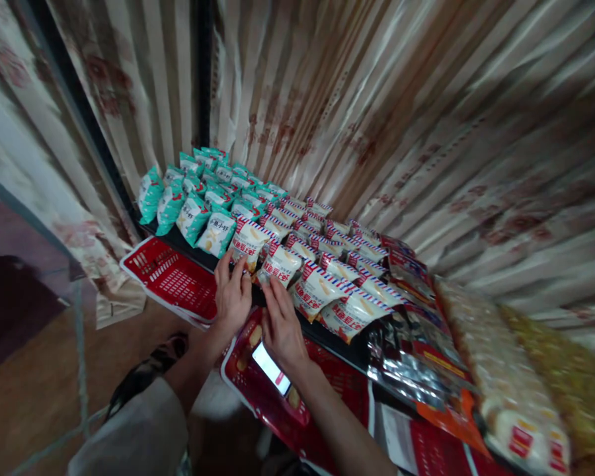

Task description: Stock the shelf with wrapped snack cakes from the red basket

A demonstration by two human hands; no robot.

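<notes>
My left hand (pixel 233 299) reaches to the front row, its fingers stretched and touching the lower left part of a cream snack bag (pixel 250 243) with red print and a striped top. My right hand (pixel 281 330) lies with outstretched fingers against the lower front of the neighbouring cream snack bag (pixel 280 262). Its thumb is partly hidden. Both bags stand tilted back on a dark shelf (pixel 260 297). Left of them, teal snack bags (pixel 217 233) stand in rows. More cream snack bags (pixel 317 289) continue on the right.
Dark silvery packages (pixel 411 347) and long clear packs (pixel 500 357) lie farther right. Red printed sheets (pixel 181 277) hang along the shelf's front. A lit phone screen (pixel 271 368) shows below my right hand. A pleated curtain (pixel 377 119) hangs behind, with dark posts (pixel 204 73).
</notes>
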